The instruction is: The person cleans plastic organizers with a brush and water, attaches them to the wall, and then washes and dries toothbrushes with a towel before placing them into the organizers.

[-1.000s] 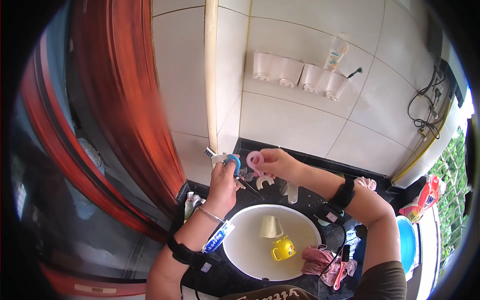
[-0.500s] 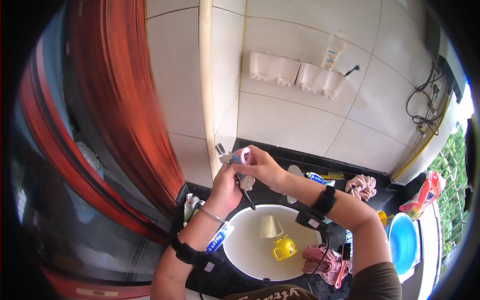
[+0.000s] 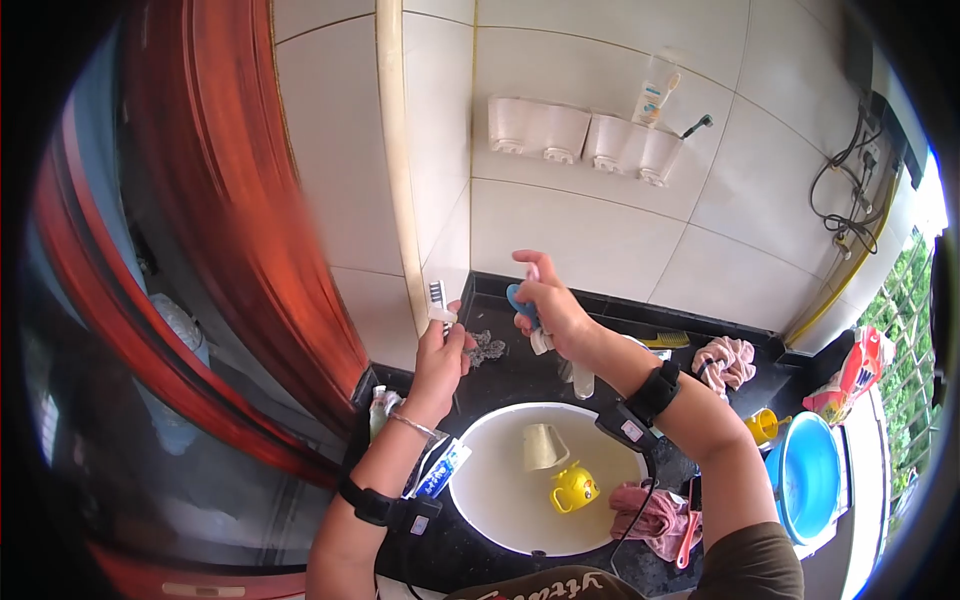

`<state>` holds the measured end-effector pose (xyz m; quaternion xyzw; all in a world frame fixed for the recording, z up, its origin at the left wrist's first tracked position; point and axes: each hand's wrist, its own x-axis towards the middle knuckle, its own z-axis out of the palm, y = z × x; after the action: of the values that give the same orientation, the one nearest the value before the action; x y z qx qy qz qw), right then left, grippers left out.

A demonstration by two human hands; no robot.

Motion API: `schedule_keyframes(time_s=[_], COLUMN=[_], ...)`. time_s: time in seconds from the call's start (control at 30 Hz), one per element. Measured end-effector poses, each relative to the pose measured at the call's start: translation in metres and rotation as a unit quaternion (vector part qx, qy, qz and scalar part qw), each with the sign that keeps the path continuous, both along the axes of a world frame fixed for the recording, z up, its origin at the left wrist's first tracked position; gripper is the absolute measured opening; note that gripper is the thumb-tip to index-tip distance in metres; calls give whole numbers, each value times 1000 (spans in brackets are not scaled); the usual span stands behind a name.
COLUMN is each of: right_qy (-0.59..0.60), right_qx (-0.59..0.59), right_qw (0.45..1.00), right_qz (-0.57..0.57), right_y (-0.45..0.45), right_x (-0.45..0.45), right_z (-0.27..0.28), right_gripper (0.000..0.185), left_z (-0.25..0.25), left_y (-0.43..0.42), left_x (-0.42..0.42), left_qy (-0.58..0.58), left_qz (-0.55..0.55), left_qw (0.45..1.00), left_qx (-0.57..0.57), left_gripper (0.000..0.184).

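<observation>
Both hands have drawn apart since the previous frame, and the blue piece (image 3: 519, 303) has gone with the right hand (image 3: 562, 314). The left hand (image 3: 437, 358) has its fingers clamped on the toothbrush (image 3: 437, 294), above the tabletop (image 3: 490, 385) near the wall corner. The toothbrush points up the view, its long axis close to upright (the lower handle is hidden in the hand). Its bristles are dark and whitish, with a pale translucent piece (image 3: 441, 314) just below them. The right fingers are clamped on the blue piece and a pink piece (image 3: 533, 271). Near the left wrist, a blue-and-white box (image 3: 441, 470) carries white characters too small to read; pale lettering crosses the dark shirt (image 3: 545, 586).
</observation>
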<state>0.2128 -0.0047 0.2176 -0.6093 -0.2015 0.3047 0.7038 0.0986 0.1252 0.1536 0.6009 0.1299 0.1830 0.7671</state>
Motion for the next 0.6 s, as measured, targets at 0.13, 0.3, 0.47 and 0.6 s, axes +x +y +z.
schedule_keyframes(time_s=[0.13,0.3,0.47,0.6], right_qy=[-291,-552,-295,-207], right_qx=[-56,-174,-146,-219], right_qw=[949,815,935,916], right_qz=[109,29,135,265], right_y=[8,14,-7,-53], right_x=[-7,-9,-7,-3], right_z=[-10,-23,-12,-35], right_gripper=[48,24,12,12], left_z=[-4,12,6,2], left_y=[-9,-22,-9,0], left_x=[4,1,-8,-14], left_qy=[-3,-60,-50,-25], left_qz=[9,-39,-56,-64], left_qw=[999,997,993,974], left_qx=[48,21,-89,-214], left_gripper=[51,59,57,49])
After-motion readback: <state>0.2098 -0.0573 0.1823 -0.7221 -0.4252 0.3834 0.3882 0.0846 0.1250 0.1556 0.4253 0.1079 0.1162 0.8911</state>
